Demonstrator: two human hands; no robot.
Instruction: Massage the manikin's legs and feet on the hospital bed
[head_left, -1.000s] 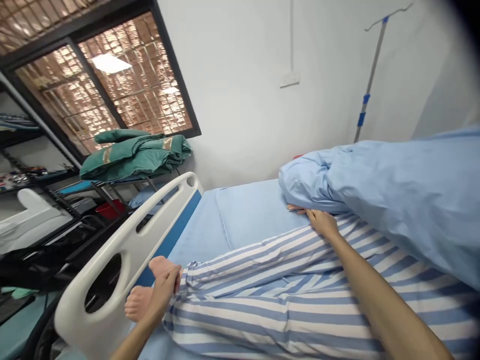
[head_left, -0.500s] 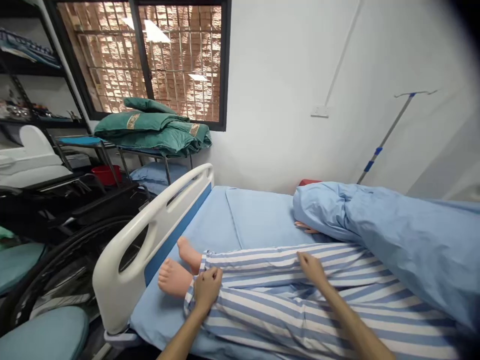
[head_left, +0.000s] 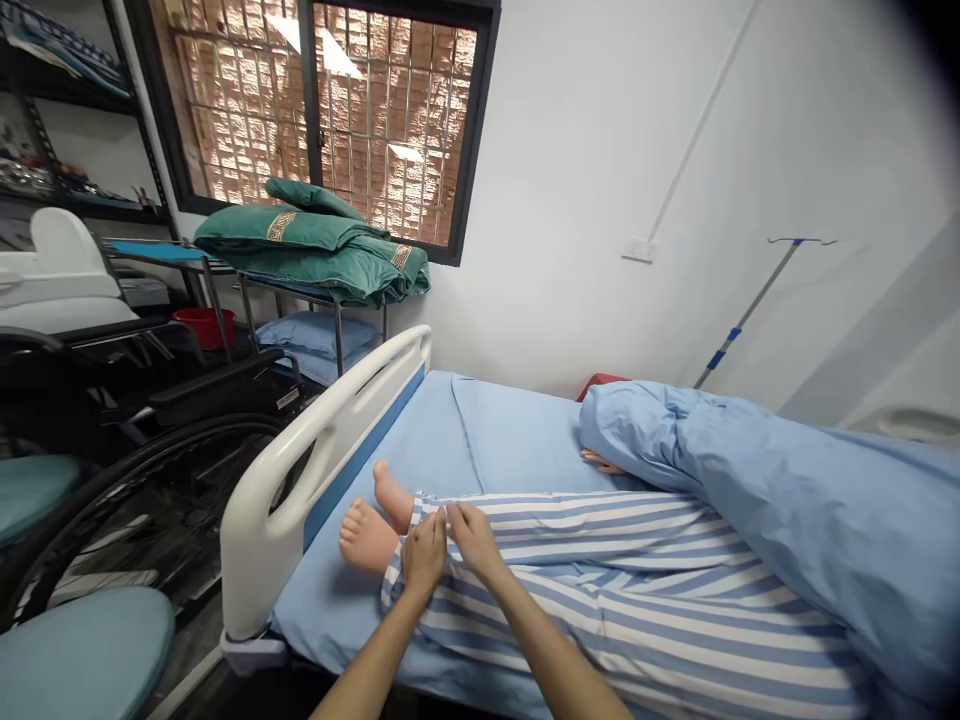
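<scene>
A manikin lies on the bed in blue-and-white striped trousers, its two bare feet showing past the cuffs. My left hand is closed at the near trouser leg's lower end, its fingers curled into the striped cloth beside the ankle. Right beside it, my right hand is closed in a pinch over the far leg's lower part. The two hands nearly touch at the fingertips; whether cloth is between the right fingers is hidden. A light blue quilt covers the upper body, and a manikin hand peeks from under it.
A white footboard rises left of the feet. Beyond it stand a wheelchair, teal stools and a chair stacked with green quilts. An IV pole leans in view behind the bed at right.
My right hand has moved left from the knee area to the lower legs, beside my left hand. My left hand stays near the cuff. The view has tilted slightly.
</scene>
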